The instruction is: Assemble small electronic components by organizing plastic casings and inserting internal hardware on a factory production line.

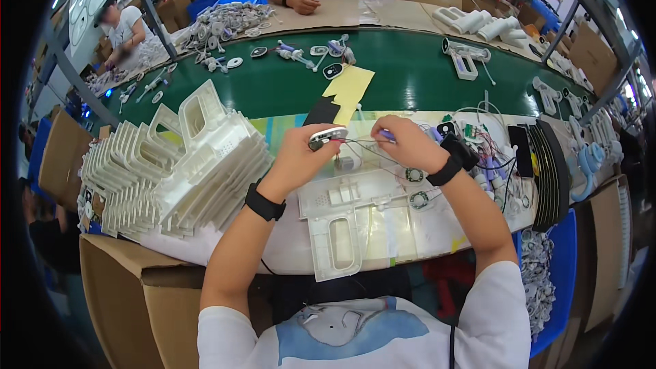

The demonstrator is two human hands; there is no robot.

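Conveyor (410, 61): one green belt is stretching across behind the worktable (288, 246).
Stacked shells (229, 140): many white ones are leaning together at the left, overlapping too closely for counting.
Single shell (324, 198): one white piece is lying between the forearms, its looped handle pointing toward the person.
Left hand (301, 157): one, closing thumb and fingers around the oval part (328, 135).
Right hand (413, 145): one, curling its fingers and pinching a purple piece (387, 135).
Oval part: one, white and black, is being held above the table.
Round boards: two (414, 175) (419, 199) are lying near the single shell's right end.
Wires (362, 141): thin dark ones, number unclear, are running from the oval part toward the right hand.
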